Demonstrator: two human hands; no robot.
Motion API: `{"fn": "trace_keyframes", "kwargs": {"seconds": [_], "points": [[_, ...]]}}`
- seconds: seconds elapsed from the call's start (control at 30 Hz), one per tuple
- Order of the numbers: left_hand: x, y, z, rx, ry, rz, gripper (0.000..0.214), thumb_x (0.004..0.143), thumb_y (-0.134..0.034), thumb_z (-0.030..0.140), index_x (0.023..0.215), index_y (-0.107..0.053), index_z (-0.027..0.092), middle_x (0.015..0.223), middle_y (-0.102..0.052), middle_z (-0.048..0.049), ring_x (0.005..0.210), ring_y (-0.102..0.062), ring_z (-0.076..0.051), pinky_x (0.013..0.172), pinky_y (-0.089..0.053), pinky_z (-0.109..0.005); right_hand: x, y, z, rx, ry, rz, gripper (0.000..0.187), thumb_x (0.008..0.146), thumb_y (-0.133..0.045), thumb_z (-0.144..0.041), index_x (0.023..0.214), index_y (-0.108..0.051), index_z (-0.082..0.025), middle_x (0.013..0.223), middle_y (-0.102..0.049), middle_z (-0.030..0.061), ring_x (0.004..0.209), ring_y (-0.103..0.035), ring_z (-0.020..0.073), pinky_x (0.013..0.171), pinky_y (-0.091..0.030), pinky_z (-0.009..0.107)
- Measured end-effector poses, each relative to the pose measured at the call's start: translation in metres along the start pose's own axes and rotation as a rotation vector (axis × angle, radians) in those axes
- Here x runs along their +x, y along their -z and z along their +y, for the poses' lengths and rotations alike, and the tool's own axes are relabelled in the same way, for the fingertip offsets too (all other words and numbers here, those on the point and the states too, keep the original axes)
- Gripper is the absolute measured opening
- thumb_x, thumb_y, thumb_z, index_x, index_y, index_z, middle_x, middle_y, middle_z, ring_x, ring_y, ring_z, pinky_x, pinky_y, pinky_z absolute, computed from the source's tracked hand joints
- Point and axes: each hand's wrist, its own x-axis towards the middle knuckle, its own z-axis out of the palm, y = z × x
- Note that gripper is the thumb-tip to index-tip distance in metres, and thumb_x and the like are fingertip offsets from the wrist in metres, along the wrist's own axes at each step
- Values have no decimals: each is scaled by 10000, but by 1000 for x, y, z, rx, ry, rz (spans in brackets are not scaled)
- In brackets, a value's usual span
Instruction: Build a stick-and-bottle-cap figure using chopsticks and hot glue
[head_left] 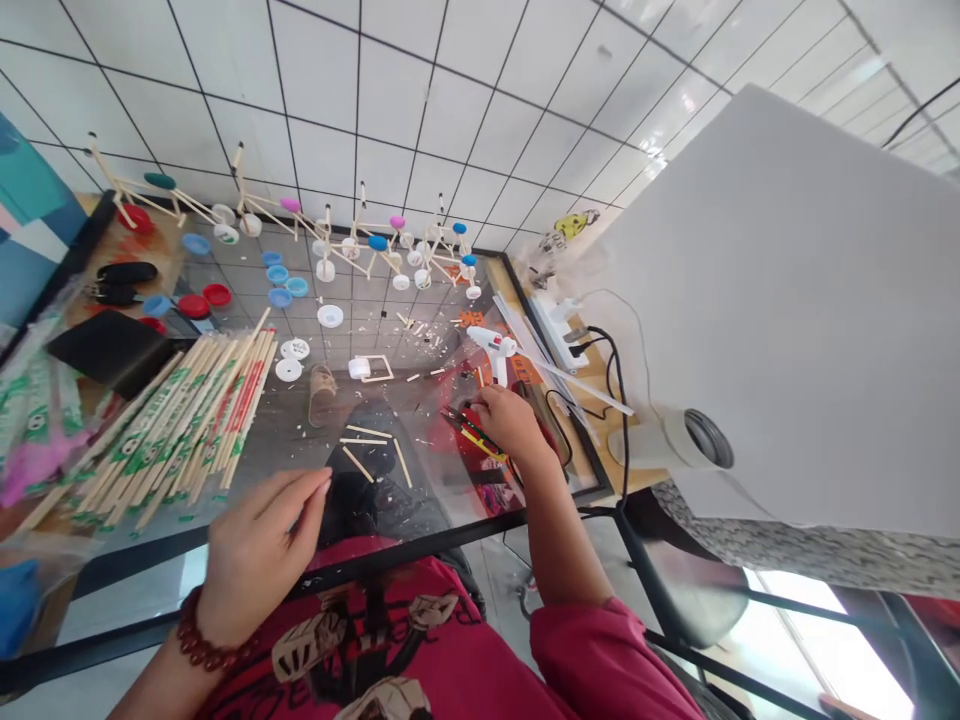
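Observation:
My left hand (266, 545), with a beaded bracelet at the wrist, hovers over the near edge of the glass table. Its thumb and fingers are pressed together, and anything between them is too small to tell. In front of it lie several short cut wooden sticks (365, 442). My right hand (508, 420) is at the table's right side with curled fingers. It is just below the handle of a white glue gun (491, 345) and over a dark cutting tool with yellow on its handles (480, 440). The fingers hide whatever they grip.
Bundled wooden chopsticks (180, 420) lie at left. White bottle caps (330, 316) and a small square stick frame (377, 368) are mid-table. Several stick models with caps (360, 245) line the back. A power strip (559, 330) with cables and a large white box (780, 300) stand right.

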Motion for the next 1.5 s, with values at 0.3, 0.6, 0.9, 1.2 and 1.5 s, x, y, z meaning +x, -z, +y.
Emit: {"fn": "trace_keyframes", "kwargs": {"seconds": [0.3, 0.6, 0.9, 1.2, 1.5], "points": [[61, -59, 19, -766, 724, -221, 219, 836, -819, 413, 977, -846, 247, 941, -851, -55, 749, -774, -217, 669, -638, -304, -47, -1, -54, 452, 231, 520, 98, 944, -607, -176, 924, -691, -222, 906, -751, 55, 824, -701, 209, 750, -506, 305], [55, -74, 9, -937, 1026, -180, 381, 693, -915, 545, 847, -831, 206, 770, -811, -60, 685, -747, -225, 705, -651, -352, -54, -10, -109, 587, 468, 514, 106, 1022, -615, -190, 1006, -715, -221, 891, -753, 27, 807, -689, 186, 758, -485, 327], [34, -10, -64, -90, 560, -301, 189, 860, -740, 440, 881, -843, 283, 840, -835, -37, 739, -765, -250, 705, -574, -324, -36, -14, -2, 595, -112, 533, 218, 939, -649, -418, 863, -706, -222, 808, -734, 53, 713, -664, 215, 710, -501, 337], [33, -15, -26, 213, -114, -368, 305, 1012, -541, 116, 1096, -816, 217, 1108, -813, -82, 1017, -750, -257, 907, -590, -360, 15, -19, 44, 468, -273, 562, 564, 867, -664, -595, 1237, -697, -171, 1127, -744, 172, 1010, -661, 320, 896, -529, 455], [16, -35, -17, 165, -215, -588, 395, 923, -480, -17, 965, -799, 212, 1121, -815, -106, 1093, -734, -297, 934, -611, -446, 51, -22, 33, 491, -281, 365, 363, 897, -675, -506, 1053, -696, -179, 1020, -767, 164, 961, -707, 340, 861, -524, 437]]}}
